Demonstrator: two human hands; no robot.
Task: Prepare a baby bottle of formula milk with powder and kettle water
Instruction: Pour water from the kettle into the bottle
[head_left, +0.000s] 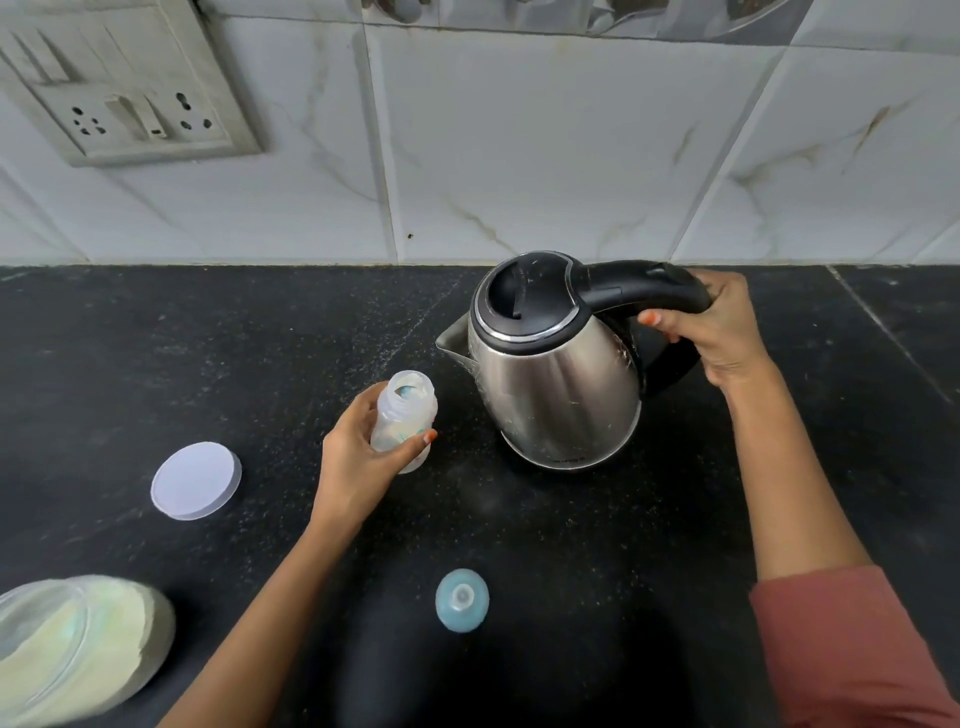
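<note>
In the head view, your left hand (358, 457) is wrapped around the open baby bottle (402, 415) at centre frame, thumb across its front, mouth up and leaning a little toward the kettle (556, 374). Something pale shows inside, probably powder. Your right hand (722, 332), right of centre, is closed round the kettle handle (644, 291); the spout (452, 340) points left, just above and beside the bottle mouth. I cannot tell whether the kettle base rests on the black counter (260, 338) or hangs just off it. This looks like the water-pouring step, with nothing poured yet. Next you need to bring spout over mouth and tip slowly; the opening is narrow. The teat ring (462, 600) lies at lower centre, the white lid (196, 480) centre left, the powder jar (67, 644) lower left
</note>
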